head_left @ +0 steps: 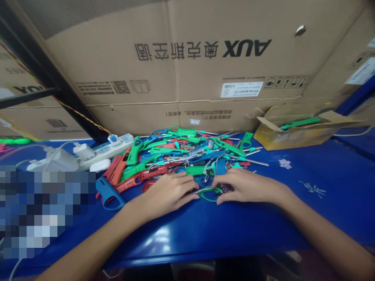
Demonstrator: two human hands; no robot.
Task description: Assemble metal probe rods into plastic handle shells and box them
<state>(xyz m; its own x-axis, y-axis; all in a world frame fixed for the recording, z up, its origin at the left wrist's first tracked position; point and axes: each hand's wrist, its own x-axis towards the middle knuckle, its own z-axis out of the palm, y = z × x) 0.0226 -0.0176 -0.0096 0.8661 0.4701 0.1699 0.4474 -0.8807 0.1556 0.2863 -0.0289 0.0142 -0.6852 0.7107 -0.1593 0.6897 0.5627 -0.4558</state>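
At the near edge of the pile, a green lighter casing (209,200) lies between the hands. The left hand (175,191) pinches a slim metal piece (204,190); the right hand (238,185) is half curled beside the casing, its hold hidden. The casing is probably light, stiff and slightly slippery, best held by its handle sides. Beyond lie loose white wires (172,159), likely fragile, and, far right, an open carton (288,138).

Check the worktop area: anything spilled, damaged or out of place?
The brown cardboard panel behind looks odd: black AUX lettering upside down. Green, red and blue gun-shaped plastic casings lie jumbled on the blue worktop; no visible spill.
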